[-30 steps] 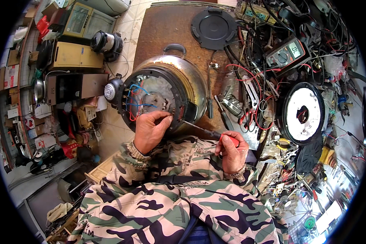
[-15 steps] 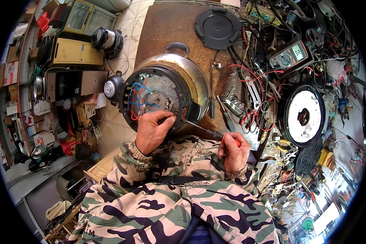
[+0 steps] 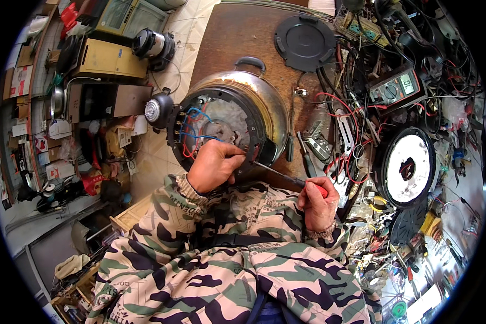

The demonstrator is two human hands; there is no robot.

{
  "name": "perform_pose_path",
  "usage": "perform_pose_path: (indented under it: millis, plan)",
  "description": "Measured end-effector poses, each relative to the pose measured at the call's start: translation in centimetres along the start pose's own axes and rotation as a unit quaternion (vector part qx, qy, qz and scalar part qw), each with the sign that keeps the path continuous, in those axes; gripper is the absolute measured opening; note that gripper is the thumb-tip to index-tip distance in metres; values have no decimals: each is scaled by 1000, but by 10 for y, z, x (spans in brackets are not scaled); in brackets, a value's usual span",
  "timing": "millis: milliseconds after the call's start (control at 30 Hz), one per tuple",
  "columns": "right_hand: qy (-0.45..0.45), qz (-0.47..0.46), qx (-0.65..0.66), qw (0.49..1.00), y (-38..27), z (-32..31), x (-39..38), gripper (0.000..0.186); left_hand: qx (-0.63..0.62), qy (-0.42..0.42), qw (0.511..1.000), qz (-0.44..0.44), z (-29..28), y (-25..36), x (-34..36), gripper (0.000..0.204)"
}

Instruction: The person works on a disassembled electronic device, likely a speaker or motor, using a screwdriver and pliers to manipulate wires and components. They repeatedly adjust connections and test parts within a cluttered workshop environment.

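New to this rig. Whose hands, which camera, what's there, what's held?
No robot: someone works bare-handed, seen from above by a fisheye camera worn on the head, so straight edges look bent. The right hand holds a screwdriver, its tip near the black rim of a metal pot with wires showing in its open end. The left hand is pinched near that rim; whether it grips anything is hidden. Also on the table: a round black cover; to the right, a meter.

The pot lies on the table, left of the multimeter.
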State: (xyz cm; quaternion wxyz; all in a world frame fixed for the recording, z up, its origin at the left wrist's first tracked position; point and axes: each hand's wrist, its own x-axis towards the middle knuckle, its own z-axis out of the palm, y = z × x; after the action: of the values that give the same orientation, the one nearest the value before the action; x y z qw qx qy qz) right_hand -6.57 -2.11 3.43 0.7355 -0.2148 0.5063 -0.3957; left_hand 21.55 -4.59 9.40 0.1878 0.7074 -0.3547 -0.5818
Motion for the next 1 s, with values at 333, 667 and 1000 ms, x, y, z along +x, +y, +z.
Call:
perform_pose_path:
  millis: [333,667,1000]
  plan:
    - [-7,-4,-10,1000,-4,1,2,16,52,16,998,-15,2,3,4,22]
    - [9,5,6,1000,-5,-7,2,15,0,8,999,-49,11,8,5,23]
    - [-21,2,-14,1000,-4,-13,8,18,-28,30,996,-74,14,9,6,23]
